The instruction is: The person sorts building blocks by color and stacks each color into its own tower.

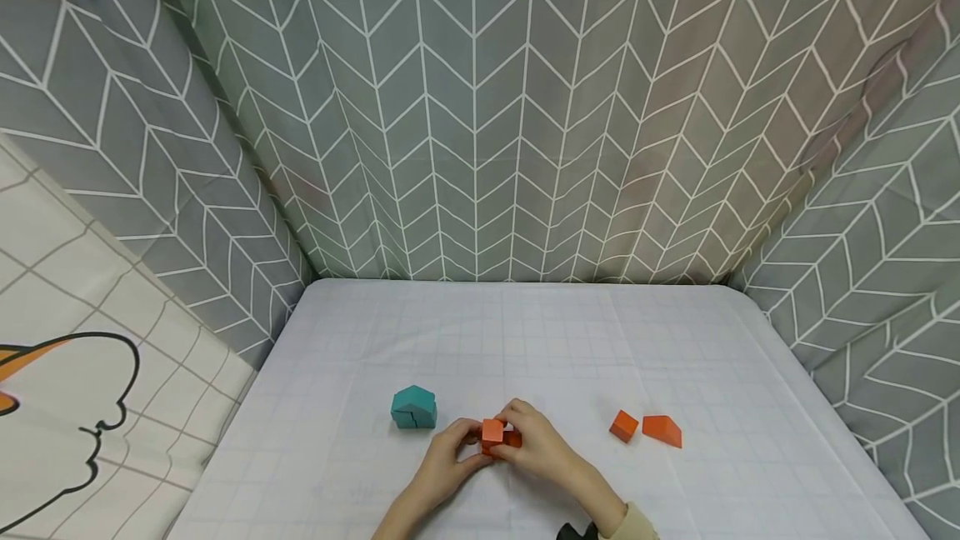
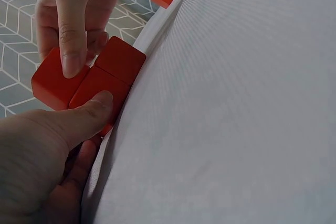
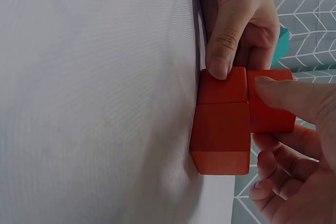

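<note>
Several orange-red blocks sit together near the front middle of the table. My left hand (image 1: 444, 458) grips a lower cube (image 3: 220, 87) between thumb and fingers. With thumb and fingers, my right hand (image 1: 542, 444) pinches an upper cube (image 3: 281, 106), which sits on or right against the top of that lower cube. A third block (image 3: 220, 129) stands on the cloth beside the lower cube, on the right-hand side in the head view. In the left wrist view, the upper cube (image 2: 55, 85) is under the right thumb. Part of the lower cube is hidden by the left hand.
A teal block shape (image 1: 414, 407) with a dark seam stands left of the hands. Off to the right lie a loose orange cube (image 1: 623, 426) and an orange angled block (image 1: 662, 431). White cloth covers the table (image 1: 525, 340); a patterned grey curtain (image 1: 480, 107) hangs behind.
</note>
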